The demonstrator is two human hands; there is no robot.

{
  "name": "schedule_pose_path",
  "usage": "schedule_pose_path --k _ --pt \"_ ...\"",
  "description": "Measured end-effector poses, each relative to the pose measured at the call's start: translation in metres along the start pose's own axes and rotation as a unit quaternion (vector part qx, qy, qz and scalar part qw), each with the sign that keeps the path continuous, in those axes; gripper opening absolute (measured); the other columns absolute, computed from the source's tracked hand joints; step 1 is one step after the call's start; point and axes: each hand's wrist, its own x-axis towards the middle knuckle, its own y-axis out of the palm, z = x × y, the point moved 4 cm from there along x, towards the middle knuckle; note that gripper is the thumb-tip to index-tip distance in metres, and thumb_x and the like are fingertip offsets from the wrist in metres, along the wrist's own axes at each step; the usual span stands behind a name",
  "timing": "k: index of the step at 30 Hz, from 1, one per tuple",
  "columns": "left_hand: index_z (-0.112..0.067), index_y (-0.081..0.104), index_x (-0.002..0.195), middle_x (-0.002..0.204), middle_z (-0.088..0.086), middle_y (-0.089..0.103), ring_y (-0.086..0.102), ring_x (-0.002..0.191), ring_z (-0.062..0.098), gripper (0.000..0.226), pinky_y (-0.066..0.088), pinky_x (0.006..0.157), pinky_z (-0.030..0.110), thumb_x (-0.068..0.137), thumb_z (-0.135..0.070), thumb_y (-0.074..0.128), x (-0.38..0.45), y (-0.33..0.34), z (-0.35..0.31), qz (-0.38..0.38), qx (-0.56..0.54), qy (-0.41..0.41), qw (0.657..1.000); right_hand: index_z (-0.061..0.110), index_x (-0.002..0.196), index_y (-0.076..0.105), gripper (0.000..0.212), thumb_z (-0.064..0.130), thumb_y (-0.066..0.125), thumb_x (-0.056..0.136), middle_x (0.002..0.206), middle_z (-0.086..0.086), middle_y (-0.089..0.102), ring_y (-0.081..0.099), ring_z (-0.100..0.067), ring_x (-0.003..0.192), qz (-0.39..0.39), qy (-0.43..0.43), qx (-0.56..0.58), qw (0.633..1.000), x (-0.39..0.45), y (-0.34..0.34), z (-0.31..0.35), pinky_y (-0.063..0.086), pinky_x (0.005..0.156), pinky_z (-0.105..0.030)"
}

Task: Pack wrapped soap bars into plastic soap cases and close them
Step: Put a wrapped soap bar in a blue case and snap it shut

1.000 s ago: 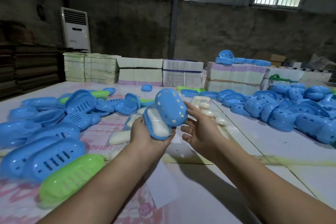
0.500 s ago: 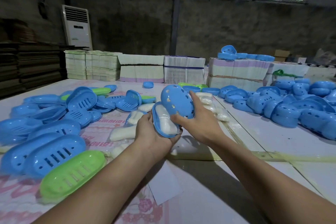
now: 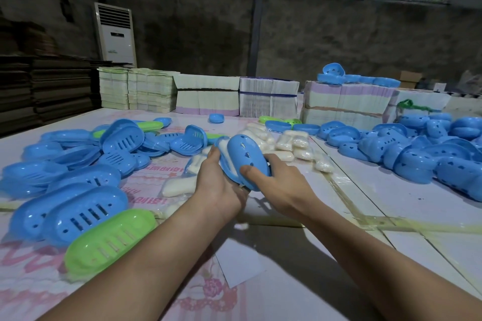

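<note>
While my left hand [image 3: 221, 185] cups the blue base from below, my right hand [image 3: 273, 177] grips the lid [image 3: 245, 156] — thumb on top, fingers round its far side. Soap [image 3: 226, 151] shows white in the gap on the left, so the case isn't shut yet. It sits in mid-air, centre of the table [image 3: 391, 195]. Closing step, I'd say — next I need the lid squared on the base and pressed home.

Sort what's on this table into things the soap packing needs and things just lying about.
Job:
left hand
right hand
blue soap case
wrapped soap bars
empty case halves

Lying about:
stacked paper bundles
air conditioner
</note>
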Motion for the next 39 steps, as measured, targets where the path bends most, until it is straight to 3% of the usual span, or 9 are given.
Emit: schedule_pose_path --k 4,6,9,13,20,25,32,36,39 --pt "-0.007 0.069 0.122 0.113 0.02 0.073 0.067 0.107 0.035 0.056 0.052 0.099 0.048 0.1 -0.054 0.048 -0.001 0.003 0.002 0.008 -0.001 0.008 1.0 0.031 0.107 0.056 0.065 0.077 0.037 0.065 0.093 0.009 0.064 0.06 -0.016 0.085 -0.009 -0.01 0.004 1.0 0.001 -0.001 0.003 0.051 0.079 -0.04" --pt "-0.009 0.067 0.129 0.12 0.019 0.071 0.066 0.107 0.034 0.055 0.053 0.094 0.047 0.1 -0.053 0.05 -0.002 0.005 0.003 0.011 -0.006 0.01 1.0 0.032 0.103 0.058 0.062 0.077 0.039 0.064 0.088 0.013 0.063 0.06 -0.013 0.082 -0.021 -0.013 0.006 1.0 0.003 -0.004 0.003 0.05 0.075 -0.036" --pt "-0.026 0.062 0.137 0.133 0.013 0.066 0.065 0.11 0.032 0.048 0.056 0.086 0.047 0.098 -0.052 0.054 -0.003 0.007 0.006 0.019 -0.004 0.007 1.0 0.039 0.115 0.054 0.073 0.083 0.038 0.059 0.087 0.016 0.062 0.06 -0.013 0.084 -0.019 -0.015 -0.013 1.0 0.005 -0.005 0.001 0.047 0.071 -0.035" --pt "-0.05 0.062 0.128 0.128 0.007 0.067 0.068 0.095 0.031 0.03 0.054 0.068 0.045 0.103 -0.039 0.05 0.0 0.006 0.008 0.026 -0.017 0.023 0.999 0.042 0.138 0.036 0.091 0.084 0.039 0.057 0.101 0.01 0.061 0.061 -0.014 0.092 -0.004 -0.019 -0.011 1.0 0.004 -0.002 0.001 0.048 0.078 -0.037" --pt "-0.043 0.064 0.127 0.115 0.008 0.075 0.076 0.08 0.033 0.03 0.058 0.082 0.048 0.104 -0.031 0.049 0.003 0.004 0.012 0.07 0.015 0.05 0.996 0.047 0.14 0.031 0.088 0.08 0.041 0.059 0.113 0.001 0.065 0.061 -0.023 0.103 -0.011 -0.012 0.046 0.999 0.006 -0.007 0.001 0.049 0.093 -0.045" --pt "-0.043 0.065 0.125 0.108 0.007 0.077 0.077 0.082 0.032 0.029 0.06 0.081 0.048 0.104 -0.03 0.05 0.003 0.005 0.013 0.076 0.028 0.068 0.994 0.045 0.139 0.032 0.088 0.08 0.041 0.058 0.112 0.0 0.064 0.062 -0.022 0.101 -0.004 -0.014 0.067 0.998 0.007 -0.006 0.001 0.051 0.092 -0.045" --pt "-0.042 0.065 0.123 0.12 0.01 0.072 0.076 0.084 0.031 0.029 0.058 0.083 0.045 0.106 -0.028 0.047 -0.003 0.007 0.011 0.097 0.033 0.07 0.992 0.041 0.136 0.035 0.089 0.08 0.042 0.056 0.109 0.0 0.065 0.064 -0.015 0.093 0.011 -0.036 0.095 0.995 0.009 -0.008 0.001 0.053 0.088 -0.04" --pt "-0.043 0.063 0.124 0.123 0.011 0.071 0.074 0.097 0.031 0.028 0.057 0.087 0.044 0.106 -0.029 0.047 -0.008 0.009 0.011 0.104 0.064 0.087 0.989 0.04 0.13 0.037 0.08 0.077 0.044 0.06 0.105 0.003 0.066 0.065 -0.011 0.09 0.013 -0.048 0.127 0.991 0.011 -0.008 0.001 0.054 0.084 -0.036" --pt "-0.044 0.061 0.123 0.124 0.01 0.069 0.072 0.102 0.031 0.027 0.06 0.077 0.041 0.106 -0.029 0.046 -0.012 0.009 0.01 0.098 0.101 0.104 0.985 0.038 0.129 0.037 0.076 0.074 0.047 0.063 0.104 0.005 0.065 0.066 -0.011 0.09 0.03 -0.053 0.145 0.988 0.01 -0.006 0.001 0.054 0.081 -0.034"
